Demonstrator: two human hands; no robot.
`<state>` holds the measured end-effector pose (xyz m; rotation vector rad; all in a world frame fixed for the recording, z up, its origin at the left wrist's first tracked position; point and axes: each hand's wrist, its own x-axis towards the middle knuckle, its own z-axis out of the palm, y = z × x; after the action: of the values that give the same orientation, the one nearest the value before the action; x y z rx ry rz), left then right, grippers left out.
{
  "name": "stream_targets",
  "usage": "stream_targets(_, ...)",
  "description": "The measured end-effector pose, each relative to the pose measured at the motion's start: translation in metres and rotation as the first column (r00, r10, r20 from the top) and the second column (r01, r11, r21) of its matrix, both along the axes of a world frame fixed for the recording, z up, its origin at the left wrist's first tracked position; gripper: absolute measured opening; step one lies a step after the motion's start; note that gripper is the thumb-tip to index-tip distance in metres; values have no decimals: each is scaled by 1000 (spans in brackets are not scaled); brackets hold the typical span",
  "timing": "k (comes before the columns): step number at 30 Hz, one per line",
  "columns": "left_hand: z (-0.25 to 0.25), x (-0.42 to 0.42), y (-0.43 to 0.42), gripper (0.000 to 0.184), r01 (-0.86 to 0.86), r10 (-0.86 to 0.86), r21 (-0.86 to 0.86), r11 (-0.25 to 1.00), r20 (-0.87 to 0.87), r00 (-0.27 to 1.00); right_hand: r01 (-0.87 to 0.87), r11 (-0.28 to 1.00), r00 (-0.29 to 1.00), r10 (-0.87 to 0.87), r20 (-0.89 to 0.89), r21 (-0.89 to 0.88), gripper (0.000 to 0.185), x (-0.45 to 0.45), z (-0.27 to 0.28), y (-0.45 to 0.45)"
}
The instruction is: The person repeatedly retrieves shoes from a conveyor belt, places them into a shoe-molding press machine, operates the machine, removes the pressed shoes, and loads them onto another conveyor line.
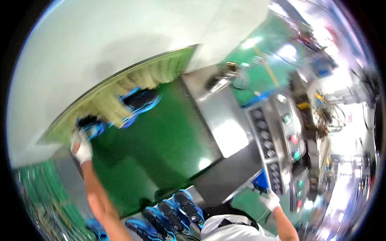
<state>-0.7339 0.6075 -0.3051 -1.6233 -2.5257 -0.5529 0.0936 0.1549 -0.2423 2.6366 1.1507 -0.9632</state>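
Observation:
My left hand (82, 149), in a white glove with some fingertips bare, grips the near end of a black and blue shoe (91, 125) at the strip curtain. Motion blurs the fingers, and part of the shoe is under the curtain's edge. Beside it a second black and blue shoe (140, 100) lies on the green belt (161, 136), partly behind the strips. My right hand (270, 201), also gloved, hangs low at the right with its fingers apart and nothing visible in them. It is nearest to a blue triangular piece (261, 179) on the machine's edge.
Several black and blue shoes (173, 215) stand in a row by my body. A yellowish strip curtain (132, 80) hangs from a white machine housing (100, 36). At the right are a steel plate (221, 116) and a control panel (291, 134) with coloured buttons.

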Motion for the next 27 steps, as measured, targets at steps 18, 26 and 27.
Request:
stream_targets(18,154,529,-248,12,931,-818,201,305,555,148,-398,639,854,520,12,658,28,-149,69,136)
stream_targets(26,309,778,-289,42,854,-816,433,-287,356,-455,337,721,894,-43,-446,605,61,57,191,3)
stream_targets(27,322,807,-298,51,819,-804,474,-322,320,-501,667,545,611,-11,-791,507,56,72,200,-31)
